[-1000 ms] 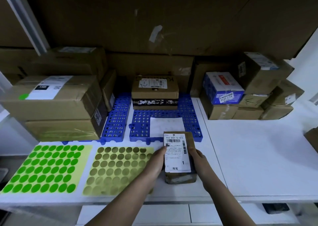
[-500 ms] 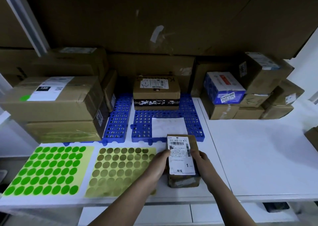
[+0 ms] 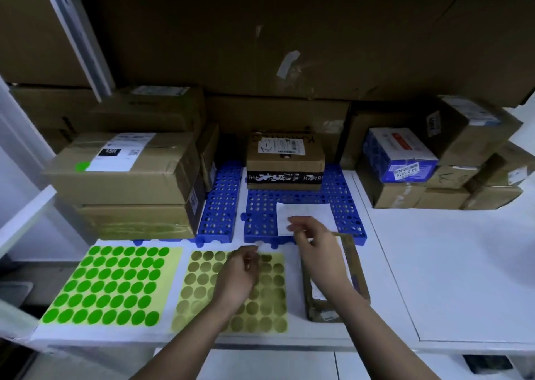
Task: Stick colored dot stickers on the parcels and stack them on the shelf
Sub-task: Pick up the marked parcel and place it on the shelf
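Observation:
A small brown parcel [image 3: 322,311] with a white label lies on the white table [image 3: 440,269], mostly covered by my right forearm. My right hand [image 3: 317,249] hovers over the parcel's far end with fingers loosely apart, holding nothing. My left hand [image 3: 238,275] rests on the olive dot sticker sheet [image 3: 269,307], its fingertips curled together at the sheet's top row; whether a dot is between them is hidden. A bright green dot sticker sheet [image 3: 110,287] lies further left.
Blue perforated mats [image 3: 223,206] with a white paper [image 3: 307,213] sit behind the sheets. A taped box [image 3: 285,159] stands at the back centre. Stacked boxes [image 3: 124,174], the top one bearing a green dot, are left. More parcels [image 3: 399,153] are piled right.
Both hands have let go of the small parcel, which now lies on the table. My left hand moved left onto the olive sheet; my right hand lifted above the parcel.

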Motion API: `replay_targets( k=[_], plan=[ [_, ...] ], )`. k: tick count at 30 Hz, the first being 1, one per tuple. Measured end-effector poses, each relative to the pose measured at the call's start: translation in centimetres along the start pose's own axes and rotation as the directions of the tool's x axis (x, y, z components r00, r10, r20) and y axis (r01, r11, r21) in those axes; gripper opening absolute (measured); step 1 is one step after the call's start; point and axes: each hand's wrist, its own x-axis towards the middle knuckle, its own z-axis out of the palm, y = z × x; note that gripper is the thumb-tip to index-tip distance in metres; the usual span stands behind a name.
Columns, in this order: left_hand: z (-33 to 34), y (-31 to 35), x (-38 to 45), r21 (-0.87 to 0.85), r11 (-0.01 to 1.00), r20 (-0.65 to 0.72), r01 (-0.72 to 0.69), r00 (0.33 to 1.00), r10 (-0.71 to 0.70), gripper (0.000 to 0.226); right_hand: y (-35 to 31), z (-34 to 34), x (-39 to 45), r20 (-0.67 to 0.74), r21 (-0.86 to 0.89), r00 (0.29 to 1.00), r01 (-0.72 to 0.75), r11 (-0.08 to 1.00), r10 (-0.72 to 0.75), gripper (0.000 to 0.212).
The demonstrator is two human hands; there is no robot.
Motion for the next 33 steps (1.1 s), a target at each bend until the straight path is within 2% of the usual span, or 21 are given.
replay_targets(
  k=[3, 5, 7, 8, 9, 12, 17, 22, 25, 29, 33],
  plan=[
    [-0.3, -1.3, 0.3, 0.269, 0.952, 0.057, -0.147, 0.989, 0.136, 0.031, -0.4, 3.2, 0.7, 0.243, 0.137, 0.957, -0.197, 0.971, 0.160, 0.025],
    [-0.3, -1.7, 0.4, 0.480, 0.848, 0.161, -0.225, 0.973, 0.167, 0.040, 0.2, 5.5, 1.0, 0.377, 0.102, 0.882, -0.343, 0.934, 0.283, 0.040],
    [-0.3, -2.1, 0.5, 0.614, 0.743, 0.249, -0.266, 0.959, 0.138, 0.054, 1.8, 7.5, 1.3, 0.369, 0.059, 0.858, -0.405, 0.913, 0.357, 0.079],
    [-0.3, -2.4, 0.7, 0.656, 0.705, 0.283, -0.270, 0.954, 0.102, 0.060, 2.6, 8.2, 1.3, 0.333, 0.025, 0.865, -0.406, 0.914, 0.375, 0.090],
    [-0.3, -2.5, 0.7, 0.680, 0.682, 0.318, -0.269, 0.946, 0.057, 0.066, 3.0, 8.5, 1.2, 0.293, -0.013, 0.872, -0.407, 0.913, 0.393, 0.090],
    [-0.4, -2.8, 1.2, 0.710, 0.629, 0.405, -0.316, 0.914, 0.003, 0.074, 2.6, 8.5, 0.8, 0.229, -0.060, 0.855, -0.465, 0.883, 0.466, 0.070],
    [-0.8, -3.1, 1.5, 0.705, 0.637, 0.440, -0.313, 0.897, -0.046, 0.076, 3.3, 9.3, 1.3, 0.201, -0.109, 0.834, -0.502, 0.858, 0.514, 0.068],
    [-1.2, -3.8, 1.6, 0.702, 0.633, 0.454, -0.326, 0.890, -0.045, 0.077, 3.5, 9.5, 1.6, 0.202, -0.046, 0.816, -0.544, 0.838, 0.541, 0.062],
    [-1.4, -4.0, 1.8, 0.692, 0.640, 0.459, -0.334, 0.888, -0.033, 0.078, 3.8, 9.6, 1.7, 0.187, -0.052, 0.820, -0.542, 0.839, 0.541, 0.058],
    [-1.7, -4.5, 1.9, 0.672, 0.658, 0.458, -0.340, 0.889, -0.010, 0.079, 4.1, 9.4, 2.0, 0.134, 0.025, 0.851, -0.516, 0.856, 0.508, 0.037],
    [-1.8, -4.6, 2.0, 0.652, 0.688, 0.448, -0.317, 0.894, -0.012, 0.080, 3.7, 9.0, 1.9, 0.142, 0.076, 0.866, -0.492, 0.867, 0.479, 0.038]
  ],
)
